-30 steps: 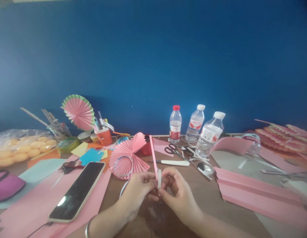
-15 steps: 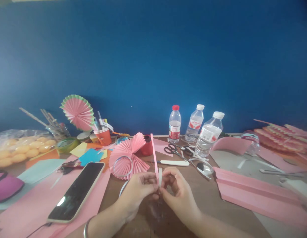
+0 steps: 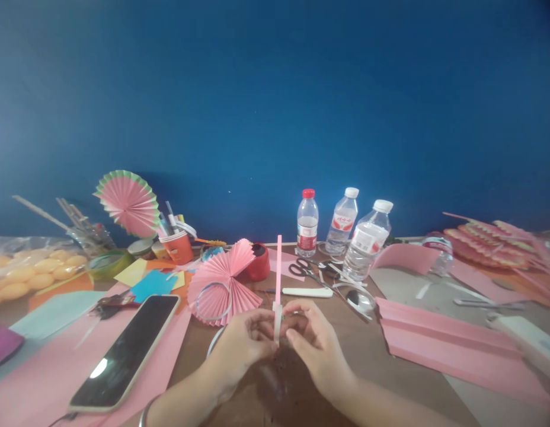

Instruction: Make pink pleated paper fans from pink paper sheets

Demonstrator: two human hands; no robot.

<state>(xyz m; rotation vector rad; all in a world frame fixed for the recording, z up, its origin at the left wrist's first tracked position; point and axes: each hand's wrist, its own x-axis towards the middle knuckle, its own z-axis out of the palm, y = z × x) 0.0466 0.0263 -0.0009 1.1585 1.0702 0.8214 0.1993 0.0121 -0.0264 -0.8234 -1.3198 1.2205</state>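
Upright in front of me stands a narrow pink strip (image 3: 278,267), its lower end wrapped with a whitish band (image 3: 277,323). My left hand (image 3: 239,344) pinches this lower end between thumb and fingers. On the other side of it, my right hand (image 3: 319,344) has its thumb and fingers apart, the fingertips close to the band. Whether a fingertip touches the band I cannot tell. Behind my left hand lies a pleated pink paper fan (image 3: 242,261), partly opened, with a clear ring (image 3: 213,299) over it. A white-handled knife (image 3: 307,292) lies just beyond my right hand.
Left are a phone (image 3: 126,350), pink paper (image 3: 30,385), an orange cup of pens (image 3: 177,246) and a finished fan (image 3: 127,201). At the back stand bottles (image 3: 307,228), with black scissors (image 3: 301,267) before them. Folded pink paper (image 3: 453,338) lies right.
My right hand's thumb and fingers have parted from the whitish band, which now lies against the pink strip's lower end. The view has shifted slightly to the right.
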